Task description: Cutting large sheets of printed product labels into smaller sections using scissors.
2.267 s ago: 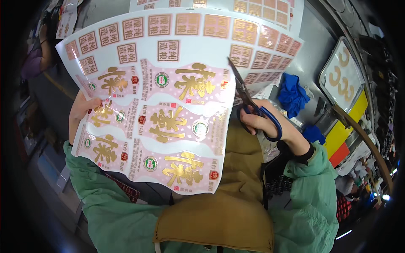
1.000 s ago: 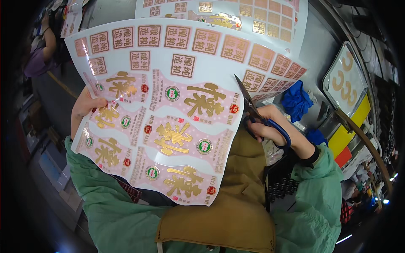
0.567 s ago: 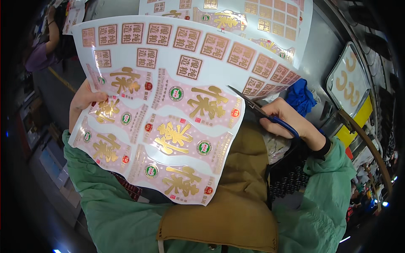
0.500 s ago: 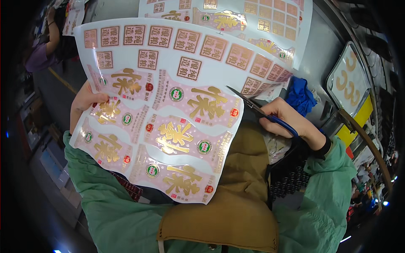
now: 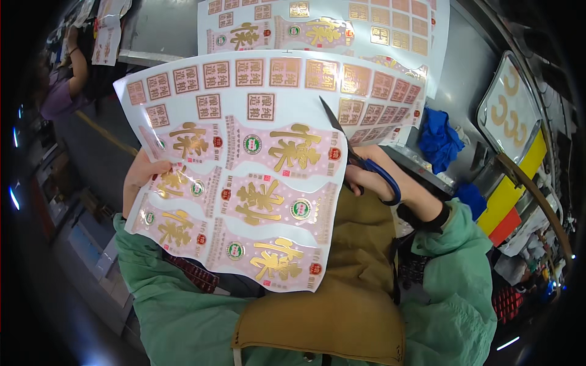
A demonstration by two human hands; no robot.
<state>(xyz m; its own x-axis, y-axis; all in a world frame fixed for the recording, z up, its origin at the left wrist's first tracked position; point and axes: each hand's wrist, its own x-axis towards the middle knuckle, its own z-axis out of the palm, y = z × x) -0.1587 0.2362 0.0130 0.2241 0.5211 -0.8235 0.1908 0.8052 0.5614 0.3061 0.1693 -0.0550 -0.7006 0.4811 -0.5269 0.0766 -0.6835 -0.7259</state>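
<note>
A large white sheet of pink and gold printed labels [image 5: 262, 195] spans in front of me, its lower part curling over my lap. At its left edge my left hand [image 5: 141, 177] grips it, the thumb on top and the other fingers hidden beneath. My right hand [image 5: 372, 183] is closed round the blue handles of a pair of scissors [image 5: 332, 114] at the sheet's right side. One dark blade lies over the sheet's face, pointing up and left between the square labels and the larger ones. The other blade is hidden, apparently under the sheet.
More printed label sheets [image 5: 403, 24] lie on the metal table [image 5: 467, 67] beyond. To the right are a crumpled blue cloth [image 5: 439, 140], a tray with curved tan pieces [image 5: 510, 110] and a yellow panel [image 5: 519, 180]. Another person's arm [image 5: 78, 67] shows at far left.
My right hand and the scissors have moved left, the blade reaching further over the sheet. My left hand has shifted slightly right and down, and the sheet's top edge sits lower.
</note>
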